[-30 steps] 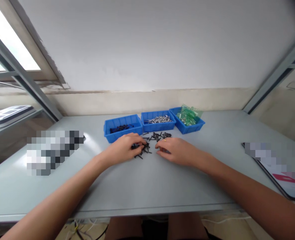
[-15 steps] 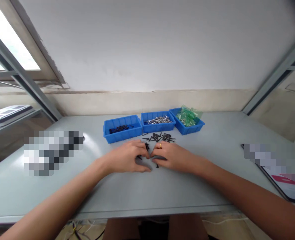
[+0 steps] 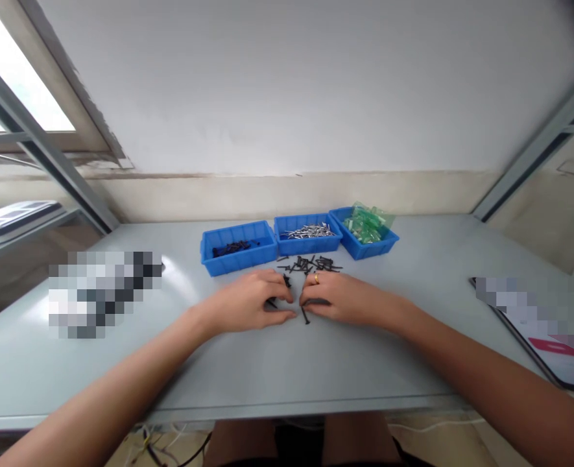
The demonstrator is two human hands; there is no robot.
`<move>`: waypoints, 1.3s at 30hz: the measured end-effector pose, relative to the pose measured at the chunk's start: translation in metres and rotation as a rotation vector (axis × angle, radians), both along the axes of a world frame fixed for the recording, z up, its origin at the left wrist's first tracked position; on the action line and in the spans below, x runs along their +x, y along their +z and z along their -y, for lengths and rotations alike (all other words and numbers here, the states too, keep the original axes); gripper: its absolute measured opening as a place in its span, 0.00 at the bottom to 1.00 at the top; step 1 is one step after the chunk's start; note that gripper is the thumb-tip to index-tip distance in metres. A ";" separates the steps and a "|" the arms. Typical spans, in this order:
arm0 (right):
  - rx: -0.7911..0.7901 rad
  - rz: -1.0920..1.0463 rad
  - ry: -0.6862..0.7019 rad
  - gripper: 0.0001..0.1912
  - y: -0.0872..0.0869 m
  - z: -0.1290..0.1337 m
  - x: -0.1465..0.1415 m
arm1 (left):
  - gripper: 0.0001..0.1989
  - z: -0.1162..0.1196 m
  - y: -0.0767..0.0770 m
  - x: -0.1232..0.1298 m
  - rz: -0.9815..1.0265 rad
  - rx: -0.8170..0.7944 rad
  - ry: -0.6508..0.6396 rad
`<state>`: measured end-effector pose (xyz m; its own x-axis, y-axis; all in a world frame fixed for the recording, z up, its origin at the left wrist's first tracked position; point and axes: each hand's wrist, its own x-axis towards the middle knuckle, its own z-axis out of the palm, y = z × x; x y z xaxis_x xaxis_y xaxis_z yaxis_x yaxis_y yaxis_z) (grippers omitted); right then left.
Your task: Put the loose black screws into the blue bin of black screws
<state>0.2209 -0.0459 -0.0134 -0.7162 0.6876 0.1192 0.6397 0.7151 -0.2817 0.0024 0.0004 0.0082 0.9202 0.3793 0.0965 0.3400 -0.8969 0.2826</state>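
Note:
My left hand (image 3: pixel 250 301) rests on the table, fingers curved and thumb apart from them. Black screws (image 3: pixel 287 281) show beside its fingertips, and another dark piece lies partly hidden under its palm. Facing it, my right hand (image 3: pixel 340 297), with a ring on one finger, has its thumb and fingertips closed on one black screw (image 3: pixel 307 316), whose head points toward me. Just beyond both hands lies a loose pile of black screws (image 3: pixel 304 264).
Behind the pile stand a blue bin of dark screws (image 3: pixel 240 264), a blue bin of silver nail-like pieces (image 3: pixel 310 245) and a blue bin with green plastic bags (image 3: pixel 371 251). A tablet-like device (image 3: pixel 554 363) lies right; a blurred-out object (image 3: pixel 96 292) lies left.
My right hand's thumb has drawn in toward its fingers at the single screw, which now shows more of its length. The left thumb has moved slightly nearer its fingers.

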 end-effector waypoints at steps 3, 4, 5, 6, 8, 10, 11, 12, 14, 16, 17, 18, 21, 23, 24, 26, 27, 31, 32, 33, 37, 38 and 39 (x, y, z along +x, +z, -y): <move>0.001 0.004 0.003 0.10 -0.001 -0.001 -0.003 | 0.08 0.000 -0.001 0.000 -0.002 -0.020 -0.004; 0.005 0.008 0.003 0.10 -0.002 -0.001 -0.003 | 0.08 0.000 -0.001 0.000 -0.002 -0.023 -0.005; 0.012 0.014 0.001 0.10 -0.003 -0.001 -0.004 | 0.08 0.000 -0.001 0.000 0.001 -0.024 -0.007; 0.022 0.021 -0.005 0.09 -0.003 0.000 -0.004 | 0.08 0.000 -0.001 0.000 0.007 -0.024 -0.009; 0.041 0.024 -0.023 0.08 -0.004 0.001 -0.004 | 0.08 0.001 -0.001 0.000 0.020 -0.027 -0.015; 0.036 0.007 -0.028 0.08 -0.003 0.003 -0.003 | 0.09 0.000 -0.002 0.000 0.025 -0.034 -0.020; 0.024 -0.005 -0.023 0.09 -0.002 0.004 -0.003 | 0.09 0.000 -0.002 -0.001 0.022 -0.040 -0.022; 0.011 -0.017 -0.017 0.10 0.000 0.005 -0.002 | 0.09 0.000 -0.003 -0.001 0.017 -0.048 -0.026; -0.011 -0.032 -0.007 0.13 0.002 0.007 -0.001 | 0.09 -0.001 -0.004 -0.002 0.005 -0.065 -0.038; -0.024 -0.038 0.007 0.12 0.003 0.007 -0.001 | 0.08 -0.001 -0.005 -0.002 -0.002 -0.075 -0.050; -0.032 -0.040 0.017 0.10 0.003 0.008 -0.002 | 0.08 -0.001 -0.005 -0.002 -0.003 -0.075 -0.057; -0.037 -0.045 0.032 0.09 0.002 0.008 -0.002 | 0.07 0.000 -0.005 -0.002 -0.001 -0.071 -0.064; -0.033 -0.070 0.075 0.08 0.000 0.008 -0.004 | 0.06 0.000 -0.003 -0.002 0.012 -0.040 -0.077; -0.020 -0.089 0.098 0.09 -0.002 0.007 -0.005 | 0.07 0.001 0.000 -0.001 0.030 -0.007 -0.066; -0.016 -0.094 0.109 0.09 -0.002 0.007 -0.006 | 0.07 0.000 0.001 -0.001 0.042 0.012 -0.056; -0.015 -0.093 0.129 0.09 -0.003 0.006 -0.007 | 0.09 0.000 0.003 -0.001 0.066 0.054 -0.032; -0.016 -0.088 0.138 0.09 -0.002 0.006 -0.007 | 0.09 -0.001 0.003 -0.001 0.076 0.071 -0.021; 0.003 -0.047 0.105 0.10 0.000 0.007 -0.010 | 0.10 -0.002 0.002 -0.002 0.102 0.084 0.003; 0.011 -0.030 0.076 0.10 0.001 0.007 -0.010 | 0.10 -0.002 0.002 -0.002 0.105 0.075 0.003; 0.018 -0.015 0.045 0.10 0.001 0.008 -0.010 | 0.09 -0.001 0.003 -0.003 0.106 0.064 0.000; 0.015 -0.017 0.006 0.06 0.001 0.008 -0.006 | 0.09 0.001 0.002 -0.002 0.055 0.006 -0.034; 0.008 -0.028 0.016 0.05 0.000 0.008 -0.004 | 0.09 0.001 0.002 -0.002 0.038 -0.010 -0.043; 0.003 -0.041 0.030 0.05 -0.001 0.007 -0.002 | 0.09 0.002 0.001 -0.001 0.025 -0.025 -0.053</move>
